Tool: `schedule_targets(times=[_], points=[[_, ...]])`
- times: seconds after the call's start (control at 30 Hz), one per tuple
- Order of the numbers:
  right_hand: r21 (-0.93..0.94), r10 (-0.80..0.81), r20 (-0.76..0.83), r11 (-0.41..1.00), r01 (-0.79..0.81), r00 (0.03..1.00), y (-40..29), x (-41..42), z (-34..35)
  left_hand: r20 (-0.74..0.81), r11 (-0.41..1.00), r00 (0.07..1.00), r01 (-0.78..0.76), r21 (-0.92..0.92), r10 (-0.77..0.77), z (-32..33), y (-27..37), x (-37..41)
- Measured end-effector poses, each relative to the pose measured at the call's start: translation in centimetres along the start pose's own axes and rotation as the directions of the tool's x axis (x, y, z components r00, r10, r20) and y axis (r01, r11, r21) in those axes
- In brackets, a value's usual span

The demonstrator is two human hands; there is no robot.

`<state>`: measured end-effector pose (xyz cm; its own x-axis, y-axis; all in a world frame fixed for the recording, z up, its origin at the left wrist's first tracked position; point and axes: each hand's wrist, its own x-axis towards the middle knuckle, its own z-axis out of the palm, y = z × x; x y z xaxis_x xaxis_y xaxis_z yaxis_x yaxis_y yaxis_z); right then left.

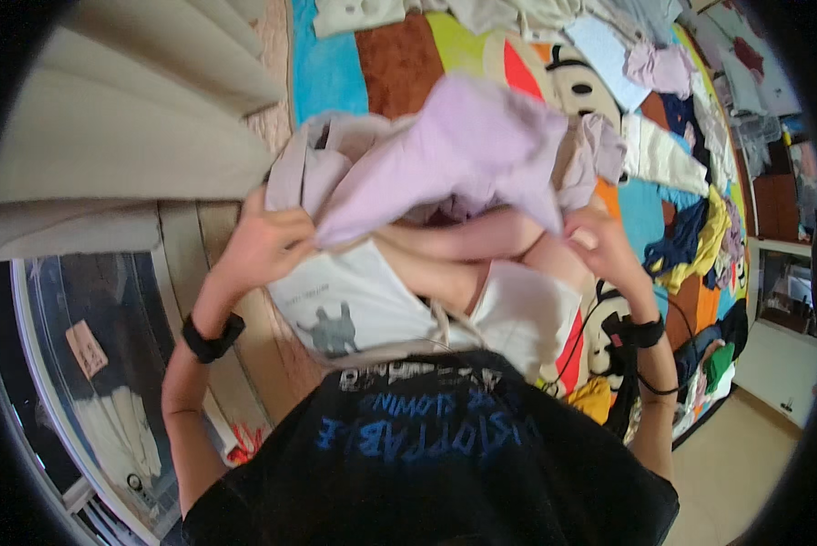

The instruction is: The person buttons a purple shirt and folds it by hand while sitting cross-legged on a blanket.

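A pale lilac garment (449,143) is spread between my hands above my crossed legs, blurred by motion. My left hand (268,239) pinches its lower left corner. At the opposite corner, my right hand (596,239) grips the cloth between thumb and fingers. Behind and beneath the lilac piece lies greyish-mauve clothing (299,167), partly covered by it; more mauve fabric (596,147) shows by my right hand. Whether these are one garment cannot be told. White shorts (374,307) with a grey animal print cover my lap.
I sit on a bed with a colourful cartoon blanket (398,65). Clothes lie about it, among them a white garment (661,153), a yellow one (702,246) and a pink one (661,68). A beige curtain (121,123) hangs at left. A black cable (661,392) runs near my right arm.
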<state>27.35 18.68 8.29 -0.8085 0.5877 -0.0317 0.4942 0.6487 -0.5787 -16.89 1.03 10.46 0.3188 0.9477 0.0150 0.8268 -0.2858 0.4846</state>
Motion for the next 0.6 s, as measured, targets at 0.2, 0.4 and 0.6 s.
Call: schedule_targets(times=[0.2, 0.4, 0.6], points=[[-0.005, 0.112, 0.076, 0.994, -0.112, 0.991, -2.1, -2.1, 8.1, 0.089, 0.981, 0.981, 0.179, -0.074, -0.172, 8.5, 2.7, -2.7], [-0.024, 0.336, -0.086, 0.941, -0.339, 0.938, -4.4, 2.0, 10.4, -0.033, 0.913, 0.916, 0.395, -0.098, -0.400, 13.9, 6.1, 4.8], [-0.167, 0.503, -0.154, 0.835, -0.525, 0.850, -4.2, 1.4, 16.6, 0.064, 0.896, 0.895, 0.443, -0.006, -0.442, 20.6, 9.8, 7.3]])
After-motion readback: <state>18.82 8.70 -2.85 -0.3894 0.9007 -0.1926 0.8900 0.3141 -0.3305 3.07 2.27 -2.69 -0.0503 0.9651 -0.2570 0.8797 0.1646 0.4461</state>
